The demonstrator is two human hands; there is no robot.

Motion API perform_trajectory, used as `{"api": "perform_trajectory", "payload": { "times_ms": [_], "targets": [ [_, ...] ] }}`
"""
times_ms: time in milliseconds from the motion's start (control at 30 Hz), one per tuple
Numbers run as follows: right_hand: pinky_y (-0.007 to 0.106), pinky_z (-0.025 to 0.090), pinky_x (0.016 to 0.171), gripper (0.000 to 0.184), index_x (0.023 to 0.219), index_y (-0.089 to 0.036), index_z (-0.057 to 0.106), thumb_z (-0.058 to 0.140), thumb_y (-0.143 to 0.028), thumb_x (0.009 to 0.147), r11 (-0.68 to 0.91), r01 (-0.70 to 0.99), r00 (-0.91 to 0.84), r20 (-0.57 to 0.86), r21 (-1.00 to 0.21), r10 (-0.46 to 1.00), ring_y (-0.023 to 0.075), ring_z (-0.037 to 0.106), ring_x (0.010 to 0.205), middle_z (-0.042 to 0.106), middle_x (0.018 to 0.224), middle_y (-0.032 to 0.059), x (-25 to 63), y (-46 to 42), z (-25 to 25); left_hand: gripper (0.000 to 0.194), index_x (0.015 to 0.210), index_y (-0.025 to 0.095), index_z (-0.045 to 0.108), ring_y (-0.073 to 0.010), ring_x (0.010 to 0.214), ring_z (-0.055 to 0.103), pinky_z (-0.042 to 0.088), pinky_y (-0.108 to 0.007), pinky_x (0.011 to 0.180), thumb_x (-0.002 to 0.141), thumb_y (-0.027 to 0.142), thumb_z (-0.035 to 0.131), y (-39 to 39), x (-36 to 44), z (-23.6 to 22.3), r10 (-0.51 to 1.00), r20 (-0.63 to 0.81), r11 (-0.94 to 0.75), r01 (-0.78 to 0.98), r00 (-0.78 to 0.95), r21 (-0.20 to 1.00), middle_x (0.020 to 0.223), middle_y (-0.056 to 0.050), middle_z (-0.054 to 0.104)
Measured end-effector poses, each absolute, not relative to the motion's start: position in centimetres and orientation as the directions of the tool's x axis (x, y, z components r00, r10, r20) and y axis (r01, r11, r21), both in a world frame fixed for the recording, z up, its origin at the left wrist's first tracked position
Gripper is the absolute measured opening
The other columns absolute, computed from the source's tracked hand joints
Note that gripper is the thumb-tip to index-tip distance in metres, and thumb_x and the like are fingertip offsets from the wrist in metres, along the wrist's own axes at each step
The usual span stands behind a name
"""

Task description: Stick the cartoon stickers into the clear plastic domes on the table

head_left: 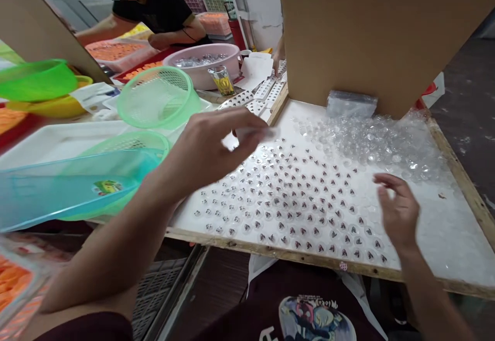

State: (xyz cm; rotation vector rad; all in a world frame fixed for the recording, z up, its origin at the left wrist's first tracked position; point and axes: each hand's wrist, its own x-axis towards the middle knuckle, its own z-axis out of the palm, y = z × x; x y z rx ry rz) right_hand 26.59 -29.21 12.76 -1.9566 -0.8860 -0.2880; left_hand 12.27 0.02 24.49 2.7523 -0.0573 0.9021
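Note:
My left hand (pixel 211 147) reaches over the white board (pixel 185 220), its thumb and fingertips pinched. A blurred, pale sliver shows at the fingertips, too unclear to name. Beneath it lie many small clear round discs (pixel 294 194), each with a tiny dark printed figure, in loose rows. At the right, my right hand (pixel 400 212) hovers over the board beside the discs. Its fingers are curved and the thumb stands a little apart, with nothing visible between them. Beyond that hand is a heap of plain clear round pieces (pixel 371 140).
A wooden rim (pixel 270 248) edges the board, and a cardboard panel (pixel 379 31) stands behind it. Left are a blue bin (pixel 69 189), a green basket (pixel 158 98) and a pink tub (pixel 232 65). Printed sticker sheets (pixel 266 88) lie behind. A person in black (pixel 162 8) works across.

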Motion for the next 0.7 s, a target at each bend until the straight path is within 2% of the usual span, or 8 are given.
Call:
{"api": "perform_trajectory", "payload": {
  "times_ms": [67,133,300,367,433,533,633,700],
  "targets": [
    [0.042,0.056,0.093,0.031,0.125,-0.022,0.061,0.058,-0.038,0.099,-0.167,0.654,0.694,0.496,-0.738,0.523,0.0211,0.063,0.109,0.061,0.13,0.0096,25.3,-26.2,11.8,0.009,0.095,0.018,0.069,-0.0105,0.07,0.065,0.049,-0.022,0.064,0.096,0.019,0.061,-3.6,10.2,26.5,-0.114,0.538,-0.917,-0.297,0.835,0.266,0.082,0.0,0.072],
    [0.042,0.057,0.091,0.034,0.126,-0.02,0.061,0.061,-0.039,0.098,-0.048,0.598,0.671,0.466,-0.8,0.577,0.0215,0.064,0.107,0.062,0.128,0.0098,23.6,-24.1,11.2,0.009,0.1,0.02,0.068,-0.0107,0.074,0.067,0.052,-0.021,0.065,0.096,0.016,0.061,-5.8,9.4,26.9,-0.209,0.481,-0.865,-0.391,0.851,0.315,0.084,0.0,0.072],
    [0.029,0.054,0.073,0.029,0.108,-0.023,0.069,0.058,-0.047,0.097,0.08,0.431,0.683,0.382,-0.899,0.623,0.0173,0.066,0.086,0.07,0.1,0.0044,20.7,-23.9,9.9,0.015,0.1,0.018,0.069,-0.0158,0.078,0.067,0.053,-0.026,0.067,0.096,0.011,0.056,-7.5,11.5,21.6,-0.188,0.52,-0.876,-0.382,0.833,0.294,0.086,-0.005,0.07],
    [0.026,0.051,0.065,0.03,0.099,-0.022,0.07,0.057,-0.048,0.098,0.088,0.28,0.733,0.272,-0.956,0.623,0.0157,0.063,0.075,0.069,0.085,0.0026,20.3,-25.2,9.2,0.018,0.102,0.017,0.069,-0.0163,0.08,0.066,0.053,-0.026,0.066,0.097,0.008,0.053,-8.1,12.8,18.3,-0.201,0.568,-0.866,-0.416,0.798,0.279,0.088,-0.006,0.069],
    [0.025,0.048,0.061,0.033,0.089,-0.02,0.07,0.057,-0.05,0.097,0.086,0.057,0.791,0.098,-0.995,0.604,0.0146,0.059,0.068,0.066,0.076,0.0015,20.3,-26.5,8.4,0.021,0.102,0.017,0.069,-0.0174,0.081,0.065,0.052,-0.028,0.066,0.096,0.006,0.052,-8.9,13.9,15.1,-0.213,0.614,-0.859,-0.445,0.76,0.253,0.09,-0.007,0.069],
    [0.025,0.047,0.062,0.039,0.082,-0.019,0.068,0.06,-0.056,0.092,0.1,-0.188,0.832,-0.104,-0.977,0.545,0.0149,0.056,0.067,0.064,0.072,0.0013,20.5,-27.8,7.0,0.024,0.102,0.018,0.07,-0.019,0.086,0.064,0.053,-0.03,0.068,0.096,0.004,0.052,-10.3,14.6,11.1,-0.198,0.645,-0.846,-0.461,0.738,0.268,0.096,-0.009,0.069],
    [0.026,0.048,0.066,0.035,0.09,-0.02,0.068,0.072,-0.054,0.083,0.114,-0.294,0.827,-0.193,-0.949,0.528,0.0159,0.059,0.071,0.067,0.075,0.0009,20.6,-28.2,5.6,0.027,0.103,0.021,0.072,-0.02,0.09,0.064,0.054,-0.03,0.07,0.096,0.005,0.052,-11.3,14.6,8.4,-0.122,0.644,-0.799,-0.46,0.755,0.388,0.1,-0.01,0.069],
    [0.025,0.048,0.069,0.033,0.092,-0.02,0.068,0.077,-0.049,0.08,0.092,-0.305,0.829,-0.217,-0.948,0.515,0.0161,0.06,0.074,0.068,0.078,0.001,20.8,-28.2,4.8,0.031,0.108,0.021,0.072,-0.0208,0.096,0.066,0.055,-0.033,0.077,0.096,0.006,0.048,-11.9,14.3,7.4,0.018,0.599,-0.709,-0.412,0.801,0.573,0.104,-0.011,0.07]
  ]
}}
